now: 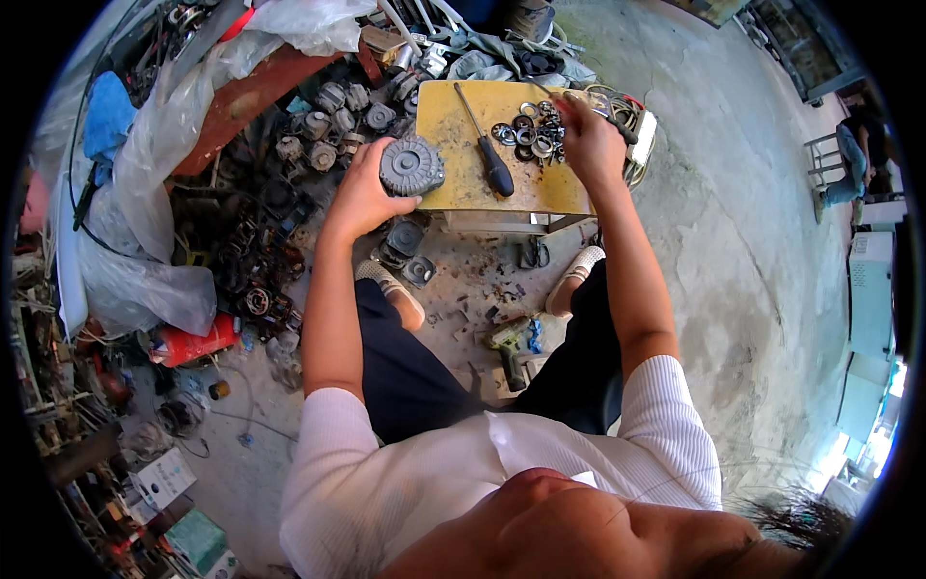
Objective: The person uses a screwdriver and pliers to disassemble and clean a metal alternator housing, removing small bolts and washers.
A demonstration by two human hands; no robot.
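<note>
My left hand [366,195] grips a round grey metal motor housing [412,166] with radial ribs, at the left edge of a small yellow-topped table [449,125]. Over the table's far right part, my right hand [590,140] is closed round a dark-handled tool [622,129]; its kind is hard to make out. Just left of that hand lies a pile of metal rings and bearings [533,133]. A screwdriver [495,167] with a black handle rests on the tabletop between my hands, its shaft pointing away from me.
Several similar motor parts [333,125] are heaped left of the table. A green cordless drill [508,352] stands on the floor between my legs, among scattered debris. Coiled cable [632,164] hangs at the table's right side. A red canister [198,340] lies left; another person [851,164] sits far right.
</note>
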